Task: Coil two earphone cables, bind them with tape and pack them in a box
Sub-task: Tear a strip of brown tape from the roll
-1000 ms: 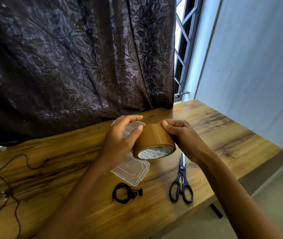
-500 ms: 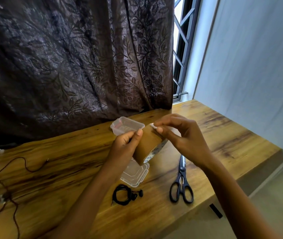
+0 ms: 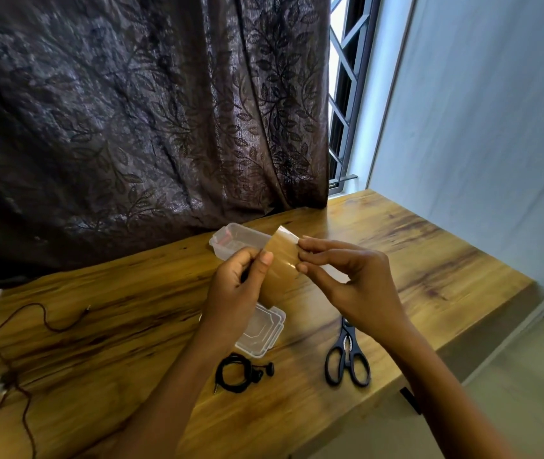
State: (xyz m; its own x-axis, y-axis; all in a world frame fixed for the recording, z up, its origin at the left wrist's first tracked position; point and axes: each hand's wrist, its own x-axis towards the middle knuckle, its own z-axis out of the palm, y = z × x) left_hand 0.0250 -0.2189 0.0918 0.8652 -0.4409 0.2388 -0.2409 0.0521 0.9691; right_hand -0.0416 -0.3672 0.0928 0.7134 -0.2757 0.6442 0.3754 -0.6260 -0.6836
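My left hand [image 3: 237, 286] grips a brown tape roll [image 3: 278, 271], held edge-on above the table. My right hand [image 3: 346, 276] pinches the roll's free end near its top edge. Below them a coiled black earphone cable [image 3: 235, 372] lies on the wooden table [image 3: 413, 260]. A second, uncoiled dark earphone cable [image 3: 15, 342] sprawls at the far left. A clear plastic box [image 3: 234, 241] stands behind the hands, and its clear lid [image 3: 260, 332] lies flat beneath them.
Black scissors [image 3: 346, 356] lie shut on the table to the right of the coiled cable. A dark patterned curtain [image 3: 144, 120] hangs behind the table. The table's right and front edges drop to the floor.
The roll has turned from face-on to edge-on in my left hand. My right hand moved from the roll's side to its top edge and now pinches the tape end.
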